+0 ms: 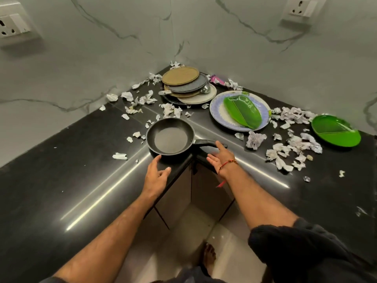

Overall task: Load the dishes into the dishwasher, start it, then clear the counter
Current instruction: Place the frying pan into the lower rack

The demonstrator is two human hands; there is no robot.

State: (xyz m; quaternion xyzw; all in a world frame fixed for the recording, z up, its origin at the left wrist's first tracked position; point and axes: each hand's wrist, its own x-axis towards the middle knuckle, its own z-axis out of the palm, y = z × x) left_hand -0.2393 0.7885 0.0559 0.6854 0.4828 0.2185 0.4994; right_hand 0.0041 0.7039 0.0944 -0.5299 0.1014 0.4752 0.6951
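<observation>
We are reaching both hands toward the black frying pan [170, 138], which is sitting at the centre of the frame on the inner corner of the dark counter [61, 170]. Our left hand [156, 173] is lying open, fingers relaxed, its fingertips just at the pan's near rim. Our right hand [221, 155] is also open and holding nothing, fingers extended just beside the handle [206, 142]; we cannot tell whether they are touching it yet. The two hands are standing apart, one on each side of the pan.

The other dishes are waiting further up the frame: a stack of plates [186, 84] in the corner, a pale plate carrying a green leaf-shaped dish [242, 112] right of centre, and a green divided plate [335, 130] at the right edge. Crumpled paper scraps [295, 144] are lying all over the counter.

As we judge it, the pan is sitting very close to the counter's edge, so a clumsy grab or a push from the left fingertips could be tipping it over onto the floor and the bare foot [209, 254] below. Lifting by the handle alone may be letting the pan swing.

The dishwasher is not showing anywhere in view. Something metallic, perhaps a spoon or ladle, is poking out of the plate stack, and we cannot make out what it is or how many plates there are.
</observation>
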